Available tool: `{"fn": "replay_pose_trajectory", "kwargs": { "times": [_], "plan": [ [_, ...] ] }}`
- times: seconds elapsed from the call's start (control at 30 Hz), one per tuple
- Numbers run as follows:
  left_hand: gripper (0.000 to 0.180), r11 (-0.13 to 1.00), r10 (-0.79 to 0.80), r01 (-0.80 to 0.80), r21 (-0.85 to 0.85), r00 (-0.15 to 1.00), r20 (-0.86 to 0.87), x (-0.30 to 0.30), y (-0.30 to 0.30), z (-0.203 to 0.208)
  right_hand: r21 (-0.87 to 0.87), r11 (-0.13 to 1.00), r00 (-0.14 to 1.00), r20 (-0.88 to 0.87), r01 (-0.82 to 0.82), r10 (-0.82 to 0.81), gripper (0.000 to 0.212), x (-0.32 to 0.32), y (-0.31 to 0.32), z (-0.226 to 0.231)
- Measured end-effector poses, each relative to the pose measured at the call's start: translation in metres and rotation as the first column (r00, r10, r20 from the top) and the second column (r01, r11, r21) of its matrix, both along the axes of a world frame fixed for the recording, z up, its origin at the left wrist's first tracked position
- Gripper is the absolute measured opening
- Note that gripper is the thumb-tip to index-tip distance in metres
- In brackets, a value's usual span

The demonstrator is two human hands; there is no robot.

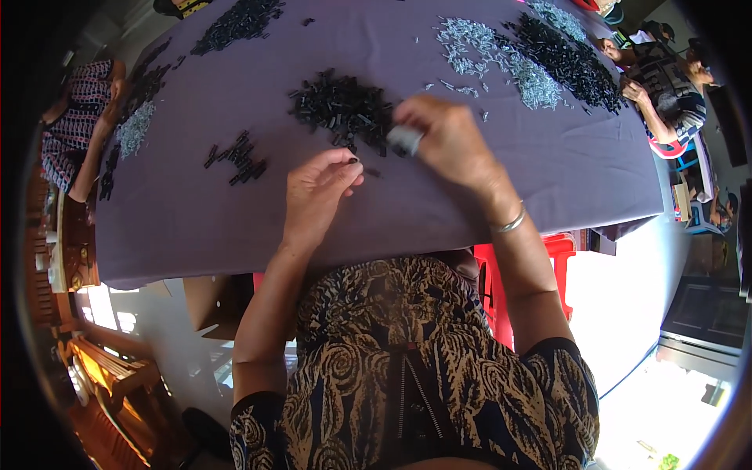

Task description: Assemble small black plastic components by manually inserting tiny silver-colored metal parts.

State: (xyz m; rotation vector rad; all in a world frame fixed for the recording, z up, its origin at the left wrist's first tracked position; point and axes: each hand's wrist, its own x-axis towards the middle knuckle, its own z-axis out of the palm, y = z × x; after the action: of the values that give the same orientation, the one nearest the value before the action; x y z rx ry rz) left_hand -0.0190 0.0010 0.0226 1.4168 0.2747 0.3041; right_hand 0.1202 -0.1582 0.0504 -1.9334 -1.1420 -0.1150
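Observation:
Near the table's front edge, my left hand is closed, thumb and forefinger pinching a small black plastic piece. To its right my right hand, smeared by motion, is closed around something pale and translucent; its exact kind is blurred. Just beyond both hands lies a heap of small black tube-like pieces, its right edge next to my right fingers. A smaller loose cluster of black pieces rests to the left of my left hand.
A purple cloth covers the table. Clear pieces and a black heap spread at far right, another black heap at far left. People sit at the left and right sides. A red stool stands below the table edge.

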Motion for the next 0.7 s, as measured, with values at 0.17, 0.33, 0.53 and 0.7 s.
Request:
{"fn": "replay_pose_trajectory", "kwargs": {
  "times": [0.17, 0.33, 0.53, 0.7],
  "plan": [
    [0.018, 0.999, 0.042, -0.042, -0.001, 0.995, 0.094, 0.001, -0.001, 0.001, -0.117, 0.943, 0.948, 0.106, 0.31, -0.299, 0.019, 0.081, -0.038, -0.007],
    [0.02, 0.998, -0.019, 0.009, 0.066, 0.988, 0.156, 0.004, 0.0, -0.008, -0.223, 0.925, 0.951, 0.086, 0.309, -0.297, 0.013, 0.109, -0.038, -0.026],
    [0.021, 0.991, 0.005, -0.022, 0.135, 0.993, 0.119, 0.001, -0.003, -0.009, -0.333, 0.864, 0.925, 0.185, 0.378, -0.333, 0.012, 0.107, -0.029, -0.031],
    [0.021, 0.992, -0.025, 0.008, 0.126, 0.991, 0.13, 0.002, -0.003, -0.011, -0.324, 0.88, 0.936, 0.164, 0.349, -0.311, 0.013, 0.11, -0.03, -0.036]
  ]
}}
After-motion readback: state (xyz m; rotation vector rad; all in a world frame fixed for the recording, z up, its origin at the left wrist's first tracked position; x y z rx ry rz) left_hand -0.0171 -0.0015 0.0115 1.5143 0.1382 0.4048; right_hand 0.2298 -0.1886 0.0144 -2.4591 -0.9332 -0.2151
